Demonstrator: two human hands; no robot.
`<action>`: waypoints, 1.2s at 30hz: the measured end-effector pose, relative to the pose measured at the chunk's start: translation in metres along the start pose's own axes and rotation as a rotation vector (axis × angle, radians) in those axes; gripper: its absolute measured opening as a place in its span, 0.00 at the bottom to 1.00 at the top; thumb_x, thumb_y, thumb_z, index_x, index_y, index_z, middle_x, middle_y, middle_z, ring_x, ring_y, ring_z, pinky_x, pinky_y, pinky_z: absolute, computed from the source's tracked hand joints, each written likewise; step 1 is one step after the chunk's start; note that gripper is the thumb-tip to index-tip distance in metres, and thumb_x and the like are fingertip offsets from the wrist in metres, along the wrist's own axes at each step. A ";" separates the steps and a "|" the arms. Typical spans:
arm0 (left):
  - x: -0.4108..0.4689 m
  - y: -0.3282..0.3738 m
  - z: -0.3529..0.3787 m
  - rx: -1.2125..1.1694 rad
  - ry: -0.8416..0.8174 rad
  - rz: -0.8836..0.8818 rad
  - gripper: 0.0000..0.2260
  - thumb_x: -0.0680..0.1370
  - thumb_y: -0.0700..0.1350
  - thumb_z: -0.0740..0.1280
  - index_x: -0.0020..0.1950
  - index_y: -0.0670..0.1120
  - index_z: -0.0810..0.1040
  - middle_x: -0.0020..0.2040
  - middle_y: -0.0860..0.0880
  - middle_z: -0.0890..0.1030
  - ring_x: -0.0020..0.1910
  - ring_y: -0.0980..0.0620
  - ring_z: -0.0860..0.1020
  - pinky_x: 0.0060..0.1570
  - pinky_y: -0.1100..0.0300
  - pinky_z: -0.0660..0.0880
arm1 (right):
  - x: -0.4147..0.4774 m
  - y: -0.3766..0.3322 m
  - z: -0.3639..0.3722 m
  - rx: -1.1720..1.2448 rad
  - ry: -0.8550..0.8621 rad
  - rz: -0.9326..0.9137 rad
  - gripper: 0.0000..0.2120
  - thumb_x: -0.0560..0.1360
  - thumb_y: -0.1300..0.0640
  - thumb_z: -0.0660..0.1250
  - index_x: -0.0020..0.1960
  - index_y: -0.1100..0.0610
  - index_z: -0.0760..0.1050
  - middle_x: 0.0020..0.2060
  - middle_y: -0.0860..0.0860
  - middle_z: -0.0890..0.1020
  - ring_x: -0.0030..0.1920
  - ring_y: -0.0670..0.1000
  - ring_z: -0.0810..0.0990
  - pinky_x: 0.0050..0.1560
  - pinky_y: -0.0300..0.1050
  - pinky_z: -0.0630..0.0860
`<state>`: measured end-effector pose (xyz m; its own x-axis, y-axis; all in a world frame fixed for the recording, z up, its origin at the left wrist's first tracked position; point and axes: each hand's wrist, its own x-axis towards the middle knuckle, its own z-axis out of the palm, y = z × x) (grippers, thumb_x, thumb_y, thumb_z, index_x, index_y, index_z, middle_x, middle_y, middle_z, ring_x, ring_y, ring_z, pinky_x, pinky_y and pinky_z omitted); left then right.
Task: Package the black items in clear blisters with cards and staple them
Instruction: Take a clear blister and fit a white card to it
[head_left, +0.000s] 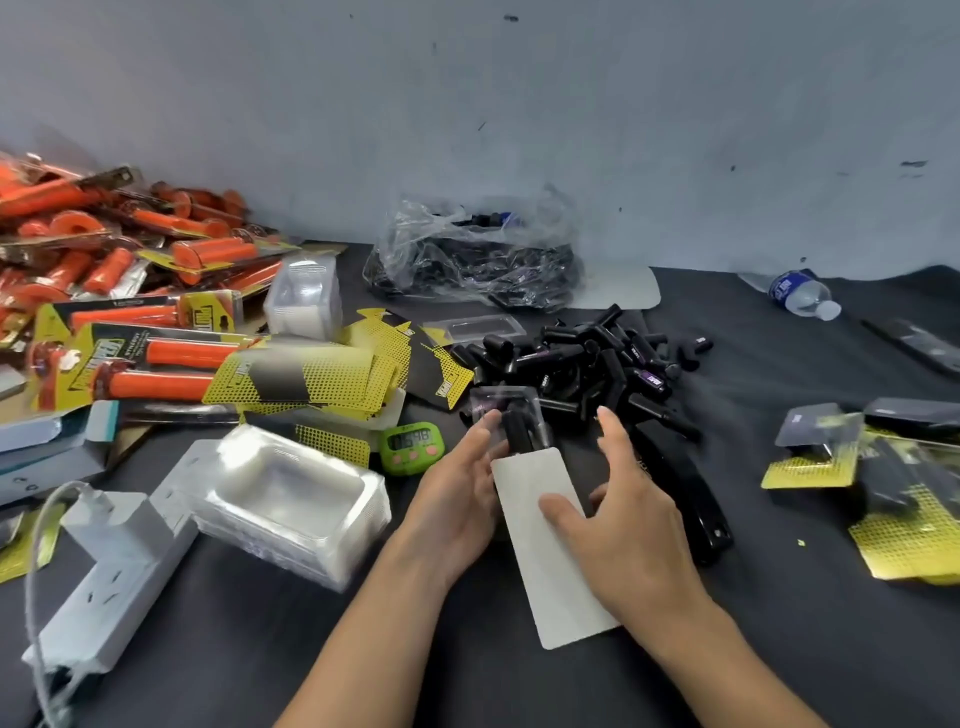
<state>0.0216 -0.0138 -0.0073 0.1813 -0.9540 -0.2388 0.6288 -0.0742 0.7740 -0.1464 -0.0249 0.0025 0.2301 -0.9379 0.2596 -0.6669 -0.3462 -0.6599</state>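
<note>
My left hand (462, 486) holds a clear blister (506, 415) with a black item inside, fingers curled round its left edge. A card (550, 571), white side up, sticks out of the blister toward me. My right hand (618, 512) pinches the card, thumb pressed on its face, the other fingers spread above. A heap of loose black items (587, 358) lies just beyond the hands. A black stapler (691, 499) lies on the dark table right of my right hand. Printed yellow-black cards (322, 382) sit to the left, and a stack of empty clear blisters (291, 499) lies nearer.
Finished yellow-carded packs (893, 493) pile at the right. A plastic bag of black items (478, 260) sits by the wall. Orange-handled packs (104, 270) crowd the far left. A white power strip (119, 566), green timer (413, 447) and water bottle (802, 295) are on the table.
</note>
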 end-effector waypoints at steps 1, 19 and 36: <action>0.000 0.000 0.000 0.000 0.008 0.023 0.16 0.86 0.50 0.59 0.74 0.51 0.74 0.64 0.42 0.83 0.59 0.44 0.82 0.56 0.49 0.76 | 0.001 0.000 0.001 0.028 -0.008 0.052 0.46 0.71 0.44 0.75 0.82 0.42 0.54 0.58 0.43 0.84 0.55 0.45 0.82 0.57 0.43 0.75; -0.005 0.004 0.007 -0.124 -0.027 0.013 0.18 0.87 0.48 0.59 0.76 0.47 0.73 0.58 0.43 0.84 0.48 0.45 0.83 0.40 0.53 0.82 | 0.007 0.002 0.007 0.551 -0.247 0.375 0.18 0.59 0.42 0.74 0.36 0.49 0.69 0.29 0.50 0.78 0.29 0.51 0.75 0.31 0.46 0.72; -0.007 -0.010 0.005 0.638 0.533 0.556 0.09 0.76 0.44 0.75 0.49 0.59 0.82 0.40 0.61 0.87 0.43 0.64 0.85 0.45 0.64 0.81 | 0.015 0.020 0.012 0.546 -0.161 0.267 0.12 0.78 0.55 0.73 0.40 0.62 0.83 0.31 0.52 0.76 0.34 0.50 0.71 0.38 0.45 0.68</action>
<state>0.0106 -0.0078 -0.0102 0.7404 -0.6570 0.1420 -0.1439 0.0514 0.9883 -0.1479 -0.0458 -0.0155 0.2380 -0.9702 -0.0455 -0.2680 -0.0205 -0.9632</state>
